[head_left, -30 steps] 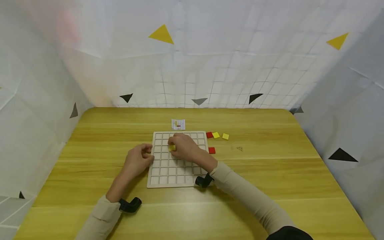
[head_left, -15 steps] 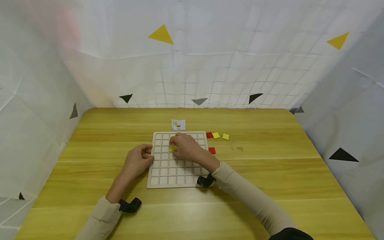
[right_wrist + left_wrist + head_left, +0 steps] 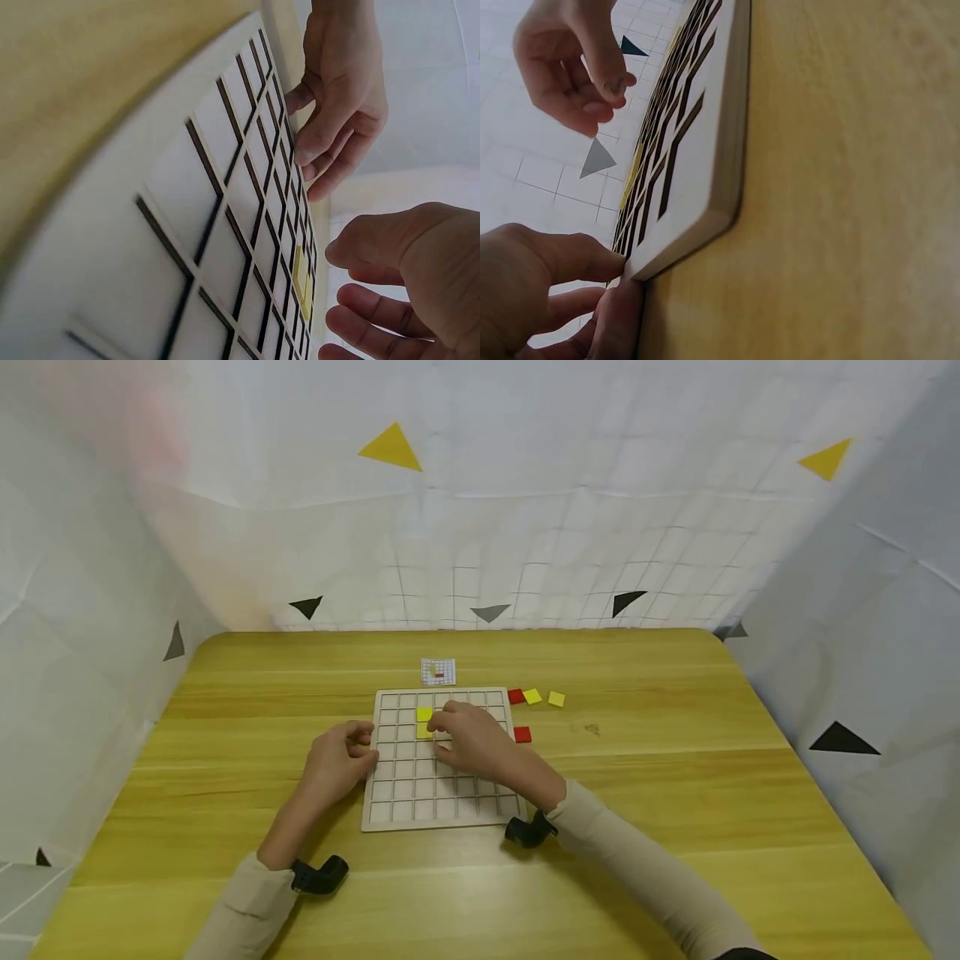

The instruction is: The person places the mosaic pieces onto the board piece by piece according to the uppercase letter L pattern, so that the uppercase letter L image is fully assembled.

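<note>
A pale wooden grid board (image 3: 403, 811) lies on the table, two yellow tiles (image 3: 425, 714) in neighbouring cells of one column near its upper left. My left hand (image 3: 337, 763) holds the board's left edge; in the left wrist view its thumb (image 3: 585, 259) lies at the rim with a finger beside it. My right hand (image 3: 476, 742) hovers over the board just right of the yellow tiles, fingers loosely bent. Thumb and fingers are apart there, and the right wrist view shows nothing between them. Part of the grid is hidden beneath this hand.
Beyond the board lies a small printed grid card (image 3: 438, 672) with coloured squares. Along the board's right side are red tiles (image 3: 522, 734) and loose yellow tiles (image 3: 556, 699). The wooden table (image 3: 420, 893) ends at a white sheet wall (image 3: 525, 527) behind.
My right hand has let go of a yellow tile and drawn back slightly to the right, uncovering two yellow tiles in the grid. The left hand stays at the board's edge.
</note>
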`<state>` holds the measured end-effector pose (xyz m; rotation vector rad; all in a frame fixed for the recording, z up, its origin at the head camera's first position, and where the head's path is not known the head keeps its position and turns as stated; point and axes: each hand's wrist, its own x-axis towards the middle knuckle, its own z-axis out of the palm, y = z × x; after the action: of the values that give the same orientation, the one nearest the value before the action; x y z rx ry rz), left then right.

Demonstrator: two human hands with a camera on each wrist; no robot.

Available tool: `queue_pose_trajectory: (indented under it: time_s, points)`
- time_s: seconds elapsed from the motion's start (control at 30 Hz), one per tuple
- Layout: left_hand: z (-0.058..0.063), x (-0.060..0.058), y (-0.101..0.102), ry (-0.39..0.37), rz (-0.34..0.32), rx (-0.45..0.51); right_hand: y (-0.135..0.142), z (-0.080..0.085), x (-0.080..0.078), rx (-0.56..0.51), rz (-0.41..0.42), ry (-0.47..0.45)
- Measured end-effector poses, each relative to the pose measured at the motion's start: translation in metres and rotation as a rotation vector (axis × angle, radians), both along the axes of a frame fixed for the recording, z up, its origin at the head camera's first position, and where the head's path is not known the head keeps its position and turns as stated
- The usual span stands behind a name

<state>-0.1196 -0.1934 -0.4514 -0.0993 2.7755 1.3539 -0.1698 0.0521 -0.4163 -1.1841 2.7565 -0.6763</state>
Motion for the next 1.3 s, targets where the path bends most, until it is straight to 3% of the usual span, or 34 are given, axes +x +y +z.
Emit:
queue_pose_trajectory:
  time_s: [0.2,0.5,1.1,1.3]
  points:
    - [0.001,-0.001,0.001,-0.007,-0.002,-0.001,0.010,0.001,0.012,-0.024,-0.005,0.037]
    - [0.000,-0.002,0.000,-0.008,0.012,0.029,0.023,0.004,0.018,-0.028,-0.027,0.071]
    - [0.003,0.001,0.003,-0.005,0.002,0.007,0.058,-0.014,0.036,-0.079,-0.064,0.158]
    - [0.004,0.000,0.003,-0.010,0.006,0.016,0.068,-0.014,0.041,-0.074,-0.072,0.136]
